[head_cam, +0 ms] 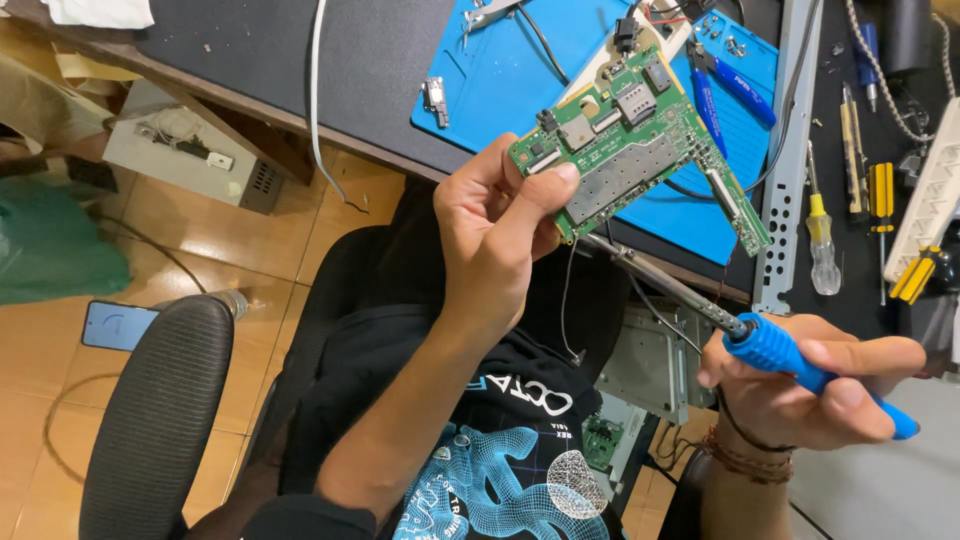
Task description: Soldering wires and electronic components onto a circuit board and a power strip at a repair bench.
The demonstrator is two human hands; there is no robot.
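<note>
My left hand holds a green circuit board by its near-left corner, thumb on its face, lifted above the desk edge. The board carries metal shields and small connectors. My right hand grips the blue handle of a soldering iron. The iron's metal shaft runs up and left, and its tip reaches the lower edge of the board beside my left fingers. A thin wire hangs down from under the board.
A blue work mat lies on the dark desk, with blue-handled pliers on it. Yellow-handled screwdrivers and a perforated metal strip lie to the right. A black chair arm is at lower left, a phone on the floor.
</note>
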